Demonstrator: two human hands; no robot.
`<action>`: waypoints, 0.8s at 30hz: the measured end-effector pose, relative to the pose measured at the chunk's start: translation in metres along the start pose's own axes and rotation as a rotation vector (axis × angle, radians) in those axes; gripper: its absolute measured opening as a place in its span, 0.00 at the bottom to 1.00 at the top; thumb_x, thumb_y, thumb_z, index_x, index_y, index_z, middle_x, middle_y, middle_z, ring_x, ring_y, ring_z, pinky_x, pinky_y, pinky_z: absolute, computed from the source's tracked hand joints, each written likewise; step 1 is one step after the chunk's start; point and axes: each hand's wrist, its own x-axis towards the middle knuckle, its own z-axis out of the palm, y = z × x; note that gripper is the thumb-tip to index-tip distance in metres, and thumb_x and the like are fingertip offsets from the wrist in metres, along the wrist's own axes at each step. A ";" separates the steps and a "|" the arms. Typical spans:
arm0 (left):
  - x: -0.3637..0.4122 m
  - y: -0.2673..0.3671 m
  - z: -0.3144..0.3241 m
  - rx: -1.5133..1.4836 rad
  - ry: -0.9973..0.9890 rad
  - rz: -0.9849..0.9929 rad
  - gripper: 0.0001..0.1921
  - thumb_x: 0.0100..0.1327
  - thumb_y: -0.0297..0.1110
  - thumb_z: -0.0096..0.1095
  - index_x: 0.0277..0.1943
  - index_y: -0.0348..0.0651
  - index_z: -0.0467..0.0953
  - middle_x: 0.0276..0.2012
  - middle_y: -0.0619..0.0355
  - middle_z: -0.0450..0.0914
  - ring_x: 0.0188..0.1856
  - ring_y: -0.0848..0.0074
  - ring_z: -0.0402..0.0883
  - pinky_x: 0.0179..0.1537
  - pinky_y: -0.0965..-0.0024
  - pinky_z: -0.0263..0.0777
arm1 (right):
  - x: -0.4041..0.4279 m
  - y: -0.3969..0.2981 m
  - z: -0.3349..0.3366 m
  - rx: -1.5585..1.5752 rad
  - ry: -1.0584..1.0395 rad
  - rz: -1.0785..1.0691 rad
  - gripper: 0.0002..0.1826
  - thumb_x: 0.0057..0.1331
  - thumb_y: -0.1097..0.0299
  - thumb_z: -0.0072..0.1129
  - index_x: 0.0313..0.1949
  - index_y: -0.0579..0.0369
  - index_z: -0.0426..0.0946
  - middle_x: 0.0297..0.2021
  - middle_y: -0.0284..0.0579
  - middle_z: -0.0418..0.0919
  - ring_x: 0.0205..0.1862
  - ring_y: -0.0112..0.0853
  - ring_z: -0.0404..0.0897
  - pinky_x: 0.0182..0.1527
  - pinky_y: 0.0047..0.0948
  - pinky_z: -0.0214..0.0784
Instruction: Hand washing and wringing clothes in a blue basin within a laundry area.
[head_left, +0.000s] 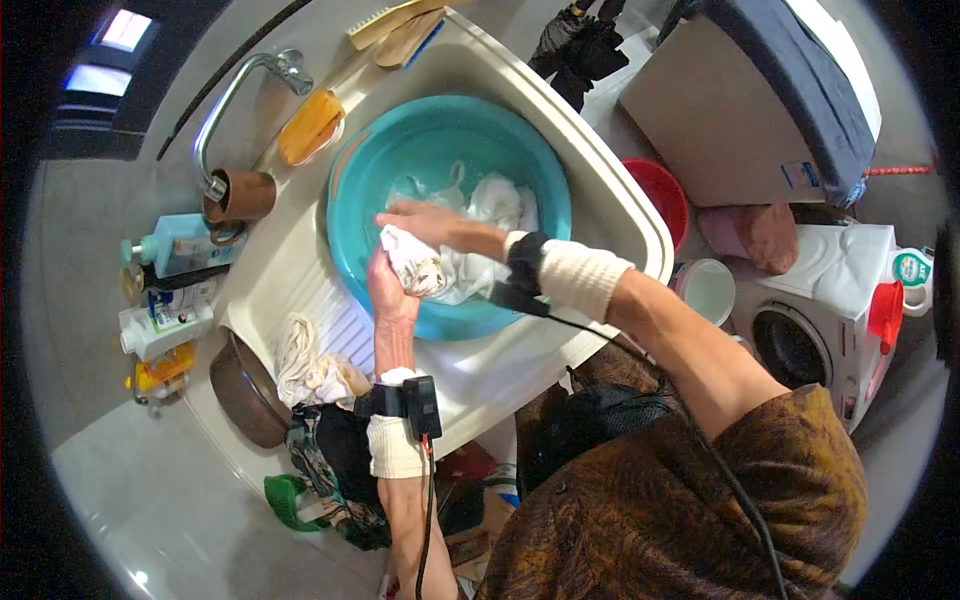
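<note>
A wet, bunched white cloth (415, 262) is held between my hands above the near left part of a turquoise plastic basin (346, 247). My left hand (391, 289) cups it from the near left side. Across its far side lies my right hand (427, 221), with the fingers pointing left and partly hidden by blur. More white cloth (496, 202) lies in the water of the basin, some of it under my right forearm. The basin stands in a cream laundry sink (480, 382) with a ribbed washboard (345, 319) on its left.
Wrung cloths (300, 360) lie on the washboard's near end, beside a brown basin (244, 390). A chrome faucet (225, 112) arches over a brown mug (247, 196). Bottles (191, 244), a soap bar (311, 124) and brushes (409, 41) line the sink's edges. Right: red bucket (660, 199), washing machine (817, 330).
</note>
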 end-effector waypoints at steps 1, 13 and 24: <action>0.000 0.007 -0.002 0.186 -0.064 0.080 0.13 0.65 0.32 0.44 0.50 0.40 0.68 0.43 0.56 0.73 0.44 0.75 0.74 0.45 0.71 0.70 | -0.004 0.000 -0.005 0.293 -0.302 -0.016 0.28 0.59 0.41 0.47 0.38 0.57 0.77 0.40 0.51 0.76 0.40 0.34 0.76 0.40 0.34 0.69; 0.001 -0.006 -0.030 -0.331 -0.247 -0.104 0.21 0.61 0.52 0.47 0.50 0.48 0.68 0.48 0.57 0.71 0.50 0.64 0.70 0.49 0.56 0.66 | -0.057 -0.006 0.079 -0.711 0.437 -0.616 0.13 0.50 0.55 0.55 0.25 0.52 0.74 0.24 0.52 0.76 0.42 0.46 0.75 0.35 0.58 0.64; 0.010 -0.018 -0.038 -0.381 -0.135 -0.119 0.17 0.65 0.47 0.40 0.47 0.46 0.69 0.43 0.58 0.74 0.46 0.67 0.73 0.48 0.62 0.68 | -0.017 -0.015 0.050 -0.798 0.297 -0.572 0.13 0.55 0.55 0.51 0.20 0.49 0.76 0.19 0.52 0.75 0.20 0.46 0.76 0.23 0.44 0.65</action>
